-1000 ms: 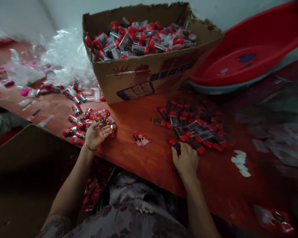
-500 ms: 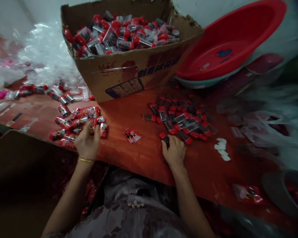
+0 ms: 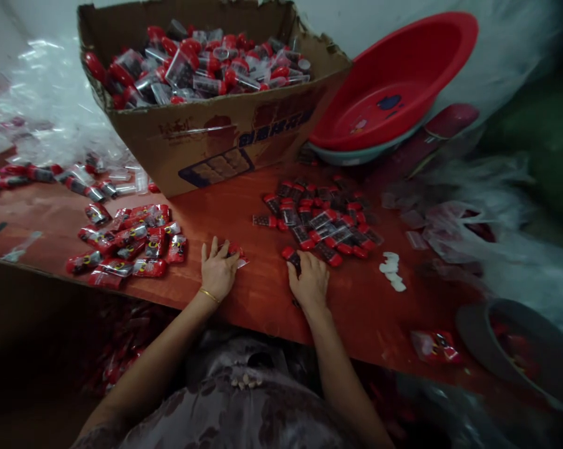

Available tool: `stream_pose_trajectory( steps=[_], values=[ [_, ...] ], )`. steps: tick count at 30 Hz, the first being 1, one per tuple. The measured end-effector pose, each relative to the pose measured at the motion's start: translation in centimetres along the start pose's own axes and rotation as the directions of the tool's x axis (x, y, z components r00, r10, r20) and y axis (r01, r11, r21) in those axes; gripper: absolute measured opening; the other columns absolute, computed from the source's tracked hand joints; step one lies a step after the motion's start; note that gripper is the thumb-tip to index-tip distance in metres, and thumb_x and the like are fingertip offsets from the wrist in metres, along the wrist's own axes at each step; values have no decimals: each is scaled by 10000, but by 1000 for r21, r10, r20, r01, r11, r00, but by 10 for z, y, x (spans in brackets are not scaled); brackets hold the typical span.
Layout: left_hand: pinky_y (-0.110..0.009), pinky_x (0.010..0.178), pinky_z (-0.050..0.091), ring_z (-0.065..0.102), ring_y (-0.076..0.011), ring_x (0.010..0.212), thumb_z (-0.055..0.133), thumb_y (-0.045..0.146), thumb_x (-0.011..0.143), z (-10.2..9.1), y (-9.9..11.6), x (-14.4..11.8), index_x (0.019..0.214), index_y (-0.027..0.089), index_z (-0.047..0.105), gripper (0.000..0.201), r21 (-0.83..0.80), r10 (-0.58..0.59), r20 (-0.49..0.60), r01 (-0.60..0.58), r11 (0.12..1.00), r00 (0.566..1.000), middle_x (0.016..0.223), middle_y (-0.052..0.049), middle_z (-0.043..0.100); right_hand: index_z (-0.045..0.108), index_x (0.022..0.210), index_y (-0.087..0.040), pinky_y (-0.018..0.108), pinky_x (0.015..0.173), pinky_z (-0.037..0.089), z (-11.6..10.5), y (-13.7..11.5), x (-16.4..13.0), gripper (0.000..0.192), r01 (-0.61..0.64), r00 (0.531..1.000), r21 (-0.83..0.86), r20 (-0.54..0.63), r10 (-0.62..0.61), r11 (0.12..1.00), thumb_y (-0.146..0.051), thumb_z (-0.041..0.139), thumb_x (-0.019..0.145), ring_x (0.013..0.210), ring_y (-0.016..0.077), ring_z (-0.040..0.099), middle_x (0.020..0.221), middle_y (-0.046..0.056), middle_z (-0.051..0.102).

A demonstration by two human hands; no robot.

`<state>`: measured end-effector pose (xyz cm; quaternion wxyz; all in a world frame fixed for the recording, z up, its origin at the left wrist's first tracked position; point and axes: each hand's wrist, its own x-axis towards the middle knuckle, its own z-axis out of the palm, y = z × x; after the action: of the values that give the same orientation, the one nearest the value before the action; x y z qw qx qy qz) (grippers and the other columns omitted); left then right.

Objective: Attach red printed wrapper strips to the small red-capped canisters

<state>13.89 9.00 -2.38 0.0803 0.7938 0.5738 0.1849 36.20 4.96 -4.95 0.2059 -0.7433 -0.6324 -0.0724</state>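
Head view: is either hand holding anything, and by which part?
The right hand holds a red-capped tube by its dark body. The left hand partly covers red packaging; whether it grips any is unclear.

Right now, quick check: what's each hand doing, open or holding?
Left hand: open, spread at the flat red packets; contact cannot be told.
Right hand: closed, holding a red-capped tube.

Red-capped clear tubes (image 3: 340,236), blue-printed brown carton (image 3: 262,146), orange-red tabletop (image 3: 262,296), red basin (image 3: 356,93), gold bracelet (image 3: 209,295), dark-blotched grey top (image 3: 244,415)
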Motion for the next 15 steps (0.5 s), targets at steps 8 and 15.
stream_pose_trajectory(
  steps=[8,15],
  values=[
    [-570,1037,256,370,-327,1302,535,296,827,-11,1,3,1019,282,698,252,-128,-39,-184,15,992,982,1307,-97,546,602,1067,-156,421,896,380,-22,-28,-1,342,54,988,340,-157,0,939,-393,530,830,1026,270,531,1100,139,618],
    [-502,1086,230,366,-275,1311,564,270,809,-18,22,1,1090,252,659,297,-516,-84,-216,-40,856,973,1344,-84,515,606,777,-173,256,659,466,-20,-93,17,245,-220,974,900,222,39,377,-405,534,809,658,141,582,707,15,636]
  ],
)
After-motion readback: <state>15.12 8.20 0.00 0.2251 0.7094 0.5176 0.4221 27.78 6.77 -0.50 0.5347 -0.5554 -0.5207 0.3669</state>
